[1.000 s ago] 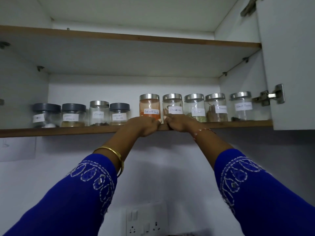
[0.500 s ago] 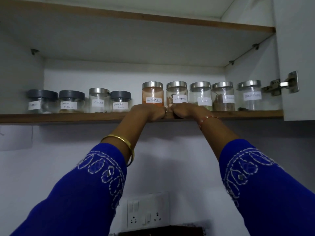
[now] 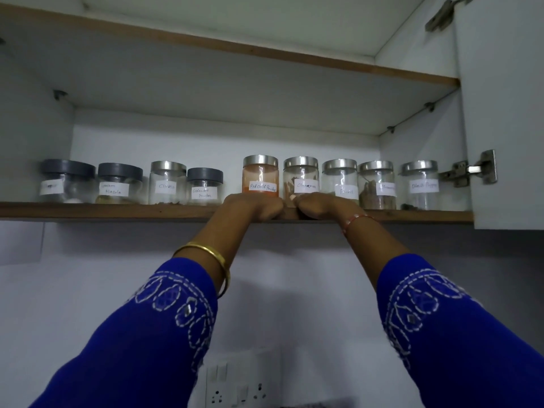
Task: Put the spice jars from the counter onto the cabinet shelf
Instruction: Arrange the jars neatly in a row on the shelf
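Note:
Several labelled glass spice jars stand in a row on the wooden-edged cabinet shelf (image 3: 117, 212). The red chilli powder jar (image 3: 260, 175) and the cinnamon jar (image 3: 300, 176) stand mid-shelf. My left hand (image 3: 253, 206) rests against the shelf's front edge just below the chilli jar, fingers curled, holding nothing. My right hand (image 3: 322, 206) rests the same way below the cinnamon jar, its thumb tip near the jar's base. The two hands almost touch. To the left stand the cloves jar (image 3: 167, 184) and the coriander powder jar (image 3: 204, 187); the black pepper jar (image 3: 419, 185) stands far right.
The open cabinet door (image 3: 506, 113) with its hinge (image 3: 471, 169) stands at the right. An upper shelf (image 3: 235, 48) sits overhead. A wall socket panel (image 3: 241, 384) is below, between my blue sleeves. The counter is out of view.
Both hands have stayed at the shelf edge and drawn slightly closer together. The jars have not moved; only my view has shifted a little.

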The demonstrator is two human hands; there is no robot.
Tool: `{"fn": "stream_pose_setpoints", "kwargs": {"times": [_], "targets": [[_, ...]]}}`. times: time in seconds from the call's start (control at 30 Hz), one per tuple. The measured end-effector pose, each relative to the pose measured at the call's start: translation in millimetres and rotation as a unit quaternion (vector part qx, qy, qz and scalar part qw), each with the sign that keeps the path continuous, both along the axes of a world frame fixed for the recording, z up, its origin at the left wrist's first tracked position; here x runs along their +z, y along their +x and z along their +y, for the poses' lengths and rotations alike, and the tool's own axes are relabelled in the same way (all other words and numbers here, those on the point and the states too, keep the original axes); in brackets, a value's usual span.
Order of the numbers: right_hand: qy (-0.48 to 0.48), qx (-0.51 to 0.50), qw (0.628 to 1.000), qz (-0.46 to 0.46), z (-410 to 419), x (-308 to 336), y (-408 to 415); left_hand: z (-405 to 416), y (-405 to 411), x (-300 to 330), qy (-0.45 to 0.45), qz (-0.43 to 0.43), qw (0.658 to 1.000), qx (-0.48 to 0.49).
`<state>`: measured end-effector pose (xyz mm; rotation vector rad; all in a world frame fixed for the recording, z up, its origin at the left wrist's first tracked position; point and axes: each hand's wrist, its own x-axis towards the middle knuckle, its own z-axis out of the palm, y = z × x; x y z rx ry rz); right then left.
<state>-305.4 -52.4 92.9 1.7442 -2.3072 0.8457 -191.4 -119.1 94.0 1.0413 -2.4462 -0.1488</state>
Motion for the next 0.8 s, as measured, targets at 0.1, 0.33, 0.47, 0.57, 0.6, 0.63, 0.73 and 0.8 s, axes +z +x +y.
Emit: {"fn": "stream_pose_setpoints", "kwargs": {"times": [0.1,0.33,0.47,0.57,0.6,0.63,0.73,0.8], "targets": [[0.008,0.001,1.000,-0.001,-7.2,2.8,-6.7,7.4,0.0,-0.1,0.013,0.006,1.000,0.006],[0.043,0.025,0.998,0.030,-75.1,8.3,-64.1,21.2,-3.6,-4.8,0.045,0.056,0.997,0.022],[0.037,0.022,0.998,0.036,-27.7,7.3,-35.1,30.9,-6.5,-4.3,0.063,0.087,0.993,0.047],[0.046,0.016,0.998,0.040,-4.8,18.0,-25.0,31.9,-7.7,-0.3,0.067,0.070,0.994,0.057],[0.050,0.014,0.998,0.047,-16.1,19.7,-32.7,30.4,-8.2,1.0,0.066,0.059,0.994,0.059],[0.058,0.016,0.996,0.068,-19.2,21.8,-34.3,28.9,-8.3,1.9,0.067,0.047,0.995,0.063],[0.086,0.020,0.991,0.099,-39.2,25.6,-44.7,16.6,-10.9,5.6,0.065,0.011,0.995,0.071],[0.113,0.031,0.987,0.110,-46.5,30.3,-45.9,8.3,-12.2,10.0,0.084,0.009,0.994,0.075]]}}
